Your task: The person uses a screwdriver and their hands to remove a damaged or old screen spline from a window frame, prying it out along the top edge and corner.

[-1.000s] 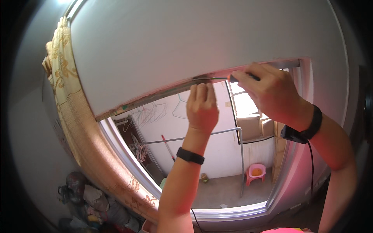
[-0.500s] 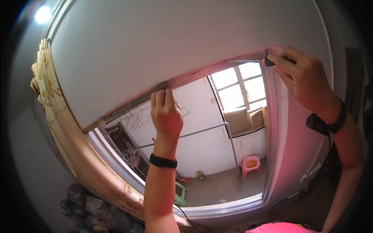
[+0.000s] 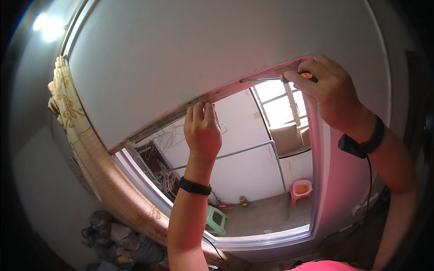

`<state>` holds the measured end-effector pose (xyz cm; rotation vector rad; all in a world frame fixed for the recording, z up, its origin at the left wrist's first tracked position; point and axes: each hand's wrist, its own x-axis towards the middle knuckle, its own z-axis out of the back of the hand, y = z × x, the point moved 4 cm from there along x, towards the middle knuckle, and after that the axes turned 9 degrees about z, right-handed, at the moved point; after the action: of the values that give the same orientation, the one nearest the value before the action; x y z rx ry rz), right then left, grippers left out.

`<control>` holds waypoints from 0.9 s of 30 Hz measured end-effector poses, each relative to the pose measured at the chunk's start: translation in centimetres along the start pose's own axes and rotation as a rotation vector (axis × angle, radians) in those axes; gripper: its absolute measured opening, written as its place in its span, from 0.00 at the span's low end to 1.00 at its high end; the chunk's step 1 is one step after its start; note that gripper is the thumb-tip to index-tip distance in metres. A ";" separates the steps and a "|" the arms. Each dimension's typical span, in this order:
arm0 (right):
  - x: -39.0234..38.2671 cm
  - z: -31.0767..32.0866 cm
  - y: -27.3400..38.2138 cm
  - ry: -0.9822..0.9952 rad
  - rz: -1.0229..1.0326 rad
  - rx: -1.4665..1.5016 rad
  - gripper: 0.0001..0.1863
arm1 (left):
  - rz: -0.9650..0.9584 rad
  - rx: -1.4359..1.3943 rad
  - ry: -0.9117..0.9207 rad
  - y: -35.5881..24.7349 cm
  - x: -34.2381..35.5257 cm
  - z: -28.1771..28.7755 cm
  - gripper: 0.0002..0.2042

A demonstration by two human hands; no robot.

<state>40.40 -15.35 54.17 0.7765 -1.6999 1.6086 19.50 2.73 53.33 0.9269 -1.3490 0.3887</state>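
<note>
The right hand (image 3: 330, 92) is clamped around an orange-and-black-handled screwdriver (image 3: 275, 79), its thin metal shaft lying along the underside of the pale top window frame (image 3: 226, 92), tip pointing toward the left hand. The left hand (image 3: 203, 131) presses its fingertips (image 3: 201, 107) up against a long greenish metal strip (image 3: 167, 119) under that frame, seemingly to steady it in place. A gathered cream patterned curtain (image 3: 72, 117) hangs well left of both hands. No container shows near them.

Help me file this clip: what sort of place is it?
Probably a room in a home: a window frame under a white wall, a patterned curtain beside it, and a balcony outside with small plastic stools.
</note>
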 end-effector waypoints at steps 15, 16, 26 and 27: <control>1.2 -0.7 1.1 -0.027 0.059 0.048 0.13 | 0.012 -0.015 0.028 -1.0 1.1 -0.1 0.03; 0.8 -0.4 1.0 -0.027 0.060 0.051 0.13 | 0.014 -0.013 0.030 -1.4 1.3 -0.3 0.03; -4.0 -1.5 -0.8 0.122 -0.082 0.334 0.12 | 0.102 -0.083 -0.061 -3.7 2.5 -1.8 0.03; -4.0 -1.5 -0.9 0.123 -0.079 0.347 0.12 | 0.142 -0.131 -0.075 -3.8 2.5 -1.9 0.03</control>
<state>43.62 -13.95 51.52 0.8778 -1.3046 1.8809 24.06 1.23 54.50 0.7460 -1.4961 0.3724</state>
